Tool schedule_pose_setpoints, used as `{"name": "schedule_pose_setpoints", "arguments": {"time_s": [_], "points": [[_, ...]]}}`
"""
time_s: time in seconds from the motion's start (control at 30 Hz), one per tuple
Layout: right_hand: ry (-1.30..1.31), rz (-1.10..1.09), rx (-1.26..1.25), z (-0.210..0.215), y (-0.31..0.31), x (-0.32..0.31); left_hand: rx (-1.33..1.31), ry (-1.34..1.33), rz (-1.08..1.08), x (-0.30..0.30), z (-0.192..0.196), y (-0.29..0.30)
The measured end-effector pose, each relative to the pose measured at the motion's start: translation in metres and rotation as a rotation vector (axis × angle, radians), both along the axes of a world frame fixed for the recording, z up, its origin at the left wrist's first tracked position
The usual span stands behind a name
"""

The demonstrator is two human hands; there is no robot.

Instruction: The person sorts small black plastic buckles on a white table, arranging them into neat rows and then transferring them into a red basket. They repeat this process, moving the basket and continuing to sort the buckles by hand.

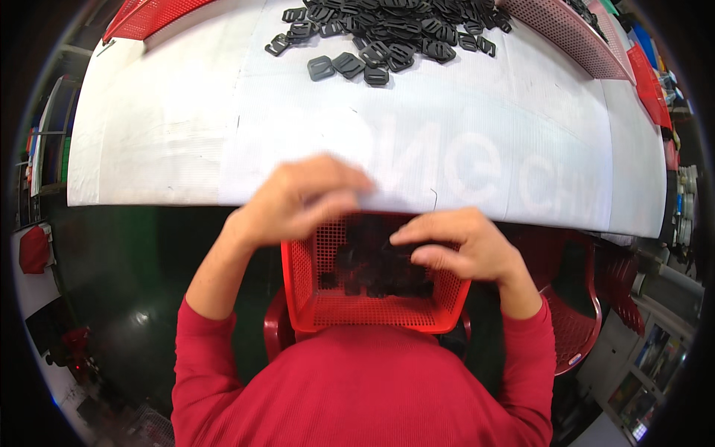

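A red plastic basket (296,298) with mesh walls rests against me below the table's front edge. Dark pieces (372,264) lie inside it, too shadowed to make out singly. My left hand (309,197) hovers over the basket's far left corner, close to the table edge. It is smeared by motion, but its thumb and fingers stand apart and nothing shows between them. Above the basket's right side is my right hand (465,242), fingers pointing inward, with a gap between thumb and forefinger and nothing visible in it. At the far side, a heap of black plastic strap buckles (395,30) covers the tabletop.
The white-covered table (164,141) spans the view ahead. A red basket (153,16) stands at its far left and a pink basket (570,37) with dark pieces at its far right. A dark red plastic chair (573,320) is to my right.
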State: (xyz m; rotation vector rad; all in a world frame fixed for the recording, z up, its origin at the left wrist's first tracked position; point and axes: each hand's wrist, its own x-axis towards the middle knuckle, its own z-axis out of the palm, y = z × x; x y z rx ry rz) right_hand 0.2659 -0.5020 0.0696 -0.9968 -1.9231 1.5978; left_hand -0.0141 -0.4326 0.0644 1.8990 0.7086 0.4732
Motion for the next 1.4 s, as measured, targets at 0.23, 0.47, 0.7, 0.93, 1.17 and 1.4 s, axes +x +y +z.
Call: {"name": "schedule_pose_setpoints", "arguments": {"time_s": [0.23, 0.47, 0.7, 0.93, 1.17, 1.4], "points": [[-0.276, -0.452, 0.838, -0.017, 0.128, -0.021, 0.767, 0.226, 0.509, 0.02, -0.029, 0.09], [-0.588, -0.392, 0.991, -0.039, 0.155, -0.034, 0.902, 0.282, 0.346, 0.04, -0.038, 0.075], [-0.605, -0.424, 0.999, -0.034, 0.074, -0.015, 0.84, 0.235, 0.238, 0.032, -0.029, 0.003], [-0.554, -0.623, 0.847, -0.024, 0.034, -0.016, -0.052, 0.063, 0.409, 0.045, -0.01, -0.009], [-0.635, -0.625, 0.975, -0.041, 0.033, -0.029, 0.268, 0.166, 0.423, 0.038, -0.013, -0.005], [-0.493, -0.759, 1.007, -0.036, 0.034, -0.035, 0.428, 0.138, 0.488, 0.028, -0.019, -0.005]]}}
